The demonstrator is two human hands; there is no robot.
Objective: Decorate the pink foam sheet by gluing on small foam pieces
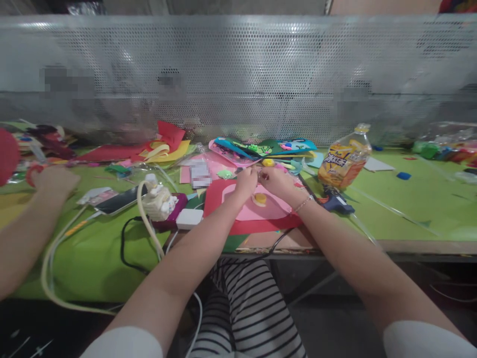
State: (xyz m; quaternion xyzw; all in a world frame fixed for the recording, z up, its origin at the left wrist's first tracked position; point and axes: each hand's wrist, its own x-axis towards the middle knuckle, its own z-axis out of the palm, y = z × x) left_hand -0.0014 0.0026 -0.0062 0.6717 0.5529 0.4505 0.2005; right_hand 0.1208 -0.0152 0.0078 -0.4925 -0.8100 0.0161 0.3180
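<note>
Above a pink paper shape on a red sheet, my left hand and my right hand meet at the fingertips. Both are closed in a pinch. Whatever is between the fingers is too small and hidden to name. A yellow round piece with a pale strip lies on the pink paper just below the hands. Beyond the fingers sits a small yellow lump. Right of my right wrist, a dark blue glue gun lies on the table.
A clear bottle with an orange label stands behind the glue gun. On the left are a power strip with plugs and cables, and a phone. Another person's hand is at far left. A perforated metal panel closes the back.
</note>
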